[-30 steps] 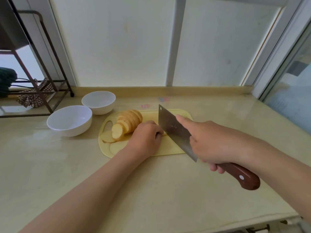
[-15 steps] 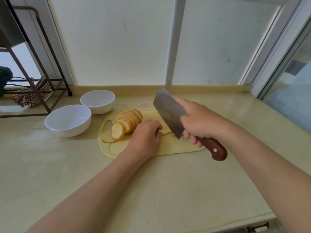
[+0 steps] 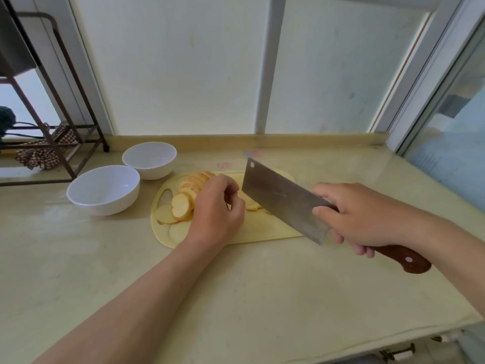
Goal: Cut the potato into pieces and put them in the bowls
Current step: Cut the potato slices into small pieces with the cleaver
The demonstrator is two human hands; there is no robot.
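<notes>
- Now the cleaver (image 3: 283, 203), tipped up a moment ago, is lowered beside the left hand (image 3: 217, 208); another cut is judged imminent.
- Its handle is clamped by the right hand's (image 3: 359, 216) fingers; the left fingers are curled onto the potato (image 3: 191, 190).
- The sliced potato is laid on the cutting board (image 3: 262, 232), long axis near-left to far-right, cut faces turned near-left.

The steel cleaver with the brown wooden handle (image 3: 283, 200), raised and tilted over the board half a second ago, now shows its blade side-on just right of the left hand (image 3: 217, 208). The right hand (image 3: 362, 216) has drawn back to the right, its forefinger no longer stretched along the blade's back. The left hand has shifted against the fanned potato slices (image 3: 187, 193) and covers their right end.
</notes>
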